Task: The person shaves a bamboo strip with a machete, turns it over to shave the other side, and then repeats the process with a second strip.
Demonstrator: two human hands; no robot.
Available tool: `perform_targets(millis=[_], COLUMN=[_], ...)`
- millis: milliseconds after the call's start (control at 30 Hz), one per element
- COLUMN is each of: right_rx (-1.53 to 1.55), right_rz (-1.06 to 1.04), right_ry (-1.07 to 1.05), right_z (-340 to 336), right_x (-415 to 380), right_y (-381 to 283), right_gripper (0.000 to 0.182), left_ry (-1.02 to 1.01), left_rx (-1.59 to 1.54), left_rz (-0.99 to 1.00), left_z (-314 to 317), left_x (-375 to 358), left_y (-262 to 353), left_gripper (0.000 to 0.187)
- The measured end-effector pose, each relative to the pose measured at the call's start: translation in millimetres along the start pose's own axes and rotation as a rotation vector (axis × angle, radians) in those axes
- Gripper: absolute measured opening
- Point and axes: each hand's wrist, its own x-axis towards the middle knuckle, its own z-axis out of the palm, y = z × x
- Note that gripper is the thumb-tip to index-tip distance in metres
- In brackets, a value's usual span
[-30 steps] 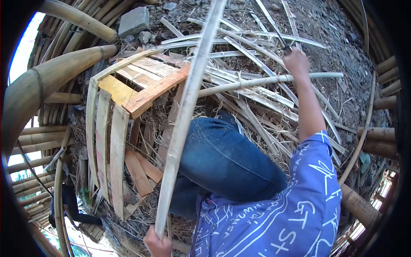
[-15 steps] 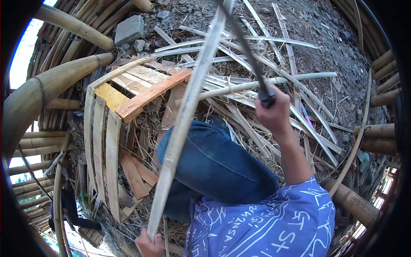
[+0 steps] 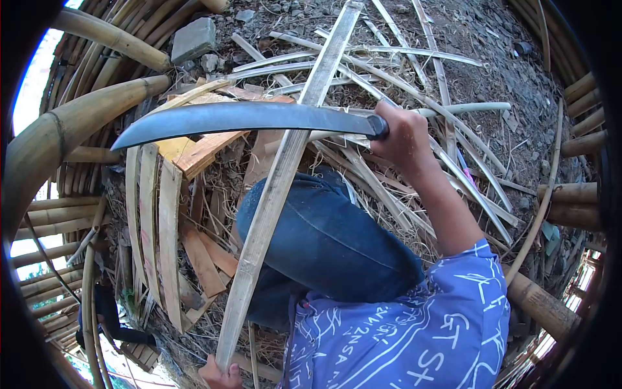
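Observation:
My left hand, low in the head view, is closed around the lower end of a long split bamboo strip. The strip slants up and away past my bent knee. My right hand grips the dark handle of a machete with a long curved blade. That blade lies level across the view, pointing left, and overlaps the strip's upper part. Behind it stands a low wooden crate-like stool made of slats, partly hidden by the blade.
Several loose bamboo strips and shavings litter the ground ahead and to the right. A grey block lies at the back left. Thick bamboo poles frame the left side, others the right. Another person is at the lower left.
The machete has swung from pointing up and away to lying level, pointing left across the strip. My right hand has shifted slightly left; the strip has turned its flat face toward me.

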Motion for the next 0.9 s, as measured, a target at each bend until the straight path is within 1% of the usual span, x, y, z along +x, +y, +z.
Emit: perform_targets(millis=[100,167,233,267,300,367,467,500,567,633,667,700,733,833,867,900], right_rx=[0.004,-0.075,-0.096,-0.19,-0.218,-0.219,-0.242,-0.24,-0.253,-0.288,-0.286,-0.281,-0.278,-0.29,-0.26,-0.26], right_rz=[-0.009,0.157,0.23,0.259,0.273,0.31,0.404,0.41,0.434,0.454,0.449,0.438,0.422,0.403,0.344,0.348], right_ry=[-0.018,0.057,0.113,0.109,0.077,0.077,0.066,0.07,-0.019,-0.005,-0.005,-0.009,0.034,0.064,0.112,0.118], right_z=[11.9,27.6,45.5,52.6,55.6,64.8,59.2,58.3,56.5,56.3,55.2,54.5,53.0,48.1,46.2,38.6], right_x=[14.7,28.2,40.0,43.8,47.8,52.8,63.8,63.1,71.6,70.3,70.4,71.8,68.8,66.7,64.4,62.9], right_y=[5.2,24.9,59.2,71.4,76.8,85.1,89.5,90.4,92.5,99.6,102.9,104.4,105.7,103.5,100.6,87.5], right_gripper=[0.025,0.019,0.015,0.013,0.012,0.012,0.015,0.015,0.018,0.019,0.019,0.019,0.019,0.017,0.014,0.014], left_ry=[-0.019,-0.018,-0.019,-0.014,-0.008,-0.001,0.001,0.025,0.063,0.004,0.012,0.009,0.0,-0.015,-0.02,-0.023], left_rx=[0.036,0.033,0.031,0.03,0.028,0.034,0.044,0.07,0.094,0.013,0.015,0.029,0.046,0.06,0.058,0.062], left_rz=[-0.019,-0.036,-0.047,-0.057,-0.067,-0.079,-0.067,-0.062,-0.058,-0.058,-0.047,-0.092,-0.14,-0.097,-0.098,-0.105], left_z=[3.6,4.7,5.5,5.3,6.1,8.4,11.8,11.2,9.9,1.2,2.9,4.3,3.3,-6.4,-8.6,-8.1], left_x=[-3.9,-10.8,-17.4,-21.3,-25.0,-31.4,-34.0,-34.0,-30.7,-19.4,-18.8,-19.1,-21.7,-10.9,-7.7,-6.2], left_y=[-3.5,-8.8,-15.8,-17.9,-19.6,-25.4,-33.8,-32.7,-30.3,-22.8,-27.6,-30.7,-32.7,-19.7,-18.8,-18.6], left_gripper=[0.051,0.05,0.049,0.048,0.048,0.047,0.046,0.045,0.043,0.041,0.041,0.04,0.039,0.037,0.037,0.037])
